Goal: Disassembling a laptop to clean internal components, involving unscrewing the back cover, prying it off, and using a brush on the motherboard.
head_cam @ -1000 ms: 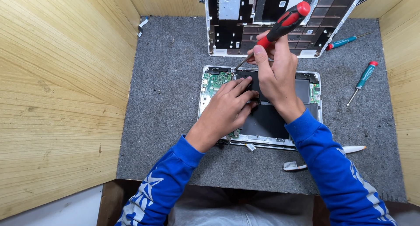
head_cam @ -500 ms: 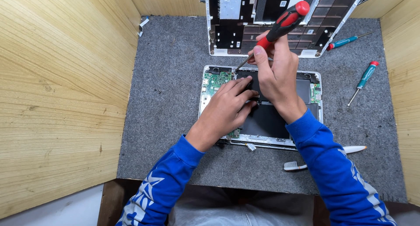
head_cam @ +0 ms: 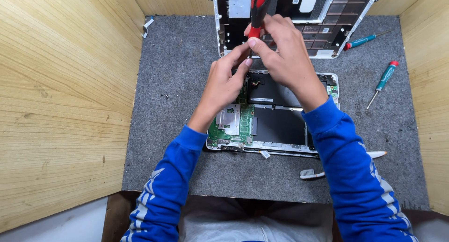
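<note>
With cover [head_cam: 299,17] off and board [head_cam: 234,122] bared, right hand [head_cam: 285,59] clamps screwdriver [head_cam: 258,10] upright over open laptop [head_cam: 280,125] on mat; left fingers [head_cam: 241,52] pinch shaft; board unremoved.

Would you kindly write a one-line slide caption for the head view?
Right hand holds a red-and-black screwdriver upright over an opened laptop; left hand steadies its tip.

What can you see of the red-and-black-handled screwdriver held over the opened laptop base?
The red-and-black-handled screwdriver stands nearly upright, its handle top cut off by the frame's edge. The handle looks like plastic, black with a red lower collar. The right hand grips it from the right; the left hand's fingertips pinch just below the collar. Its shaft and tip are hidden behind the fingers, above the opened laptop base.
</note>
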